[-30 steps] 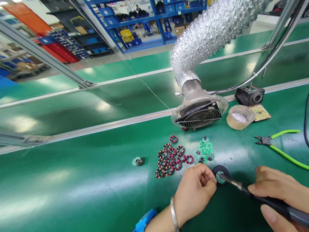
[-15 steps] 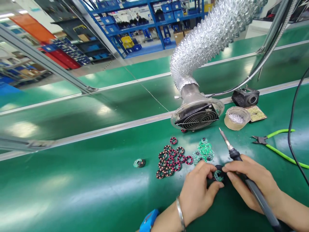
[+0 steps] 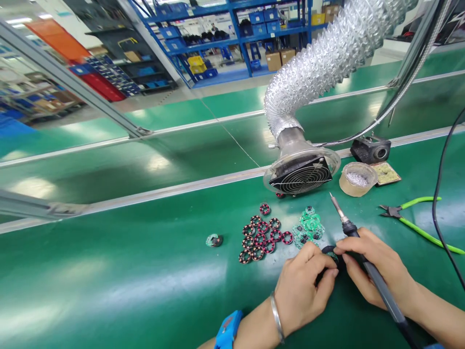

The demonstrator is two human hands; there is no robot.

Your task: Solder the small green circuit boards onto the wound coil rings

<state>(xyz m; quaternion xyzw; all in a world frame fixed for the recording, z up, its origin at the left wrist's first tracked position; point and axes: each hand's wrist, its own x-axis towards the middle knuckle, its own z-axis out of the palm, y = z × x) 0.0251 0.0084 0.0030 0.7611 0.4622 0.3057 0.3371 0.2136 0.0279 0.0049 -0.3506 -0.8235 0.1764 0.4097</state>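
Note:
My left hand [image 3: 304,286], with a metal bangle and a blue wristband [image 3: 228,329], pinches a small round green circuit board [image 3: 332,255] with a black part around it. Its fingers cover much of the board. In my right hand [image 3: 381,266] lies a soldering iron [image 3: 385,289], its bare tip pointing up and away from the board. The right thumb and forefinger also touch the black part's edge. Just beyond the hands are a pile of green circuit boards [image 3: 308,227] and several copper-wound rings [image 3: 259,239]. One board-and-ring piece [image 3: 214,240] sits apart on the left.
A fume extractor hood [image 3: 303,172] on a silver duct [image 3: 319,68] hangs over the bench. To the right are a tub of metallic shavings [image 3: 358,179], a yellow sponge tray [image 3: 387,173], a black iron holder [image 3: 371,149], green-handled cutters [image 3: 410,218] and a black cable [image 3: 438,194].
My left fingers have shifted over the round board and now cover more of it. The right hand still holds the soldering iron. The view has moved slightly.

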